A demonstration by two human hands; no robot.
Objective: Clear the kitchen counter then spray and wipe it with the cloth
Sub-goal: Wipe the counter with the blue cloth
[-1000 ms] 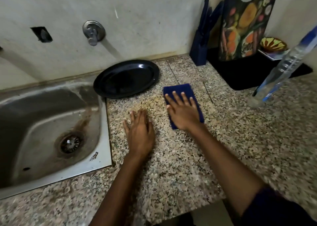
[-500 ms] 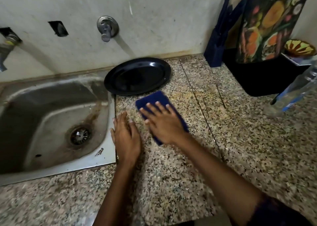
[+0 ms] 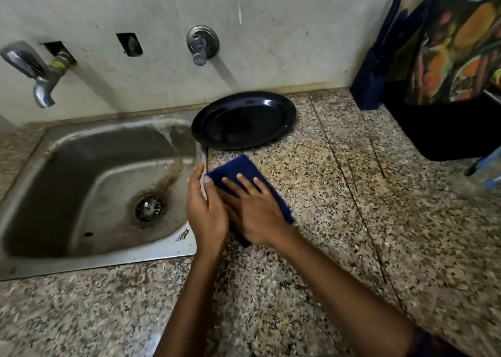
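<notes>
With the right hand (image 3: pixel 254 215) pressing the cloth (image 3: pixel 238 170) flat-fingered beside the sink (image 3: pixel 173 253) and the left hand (image 3: pixel 206 207) open (holding nothing), a careless wipe could nudge the plate (image 3: pixel 244 119).

One view only: head-worn, wide-angle. Looks forward and steeply down from above the counter (image 3: pixel 311 194), facing the wall (image 3: pixel 271 31). Close range, both forearms enter from bottom edge. Sink (image 3: pixel 81 261) fills left, counter right. Edges curve from lens distortion.
</notes>
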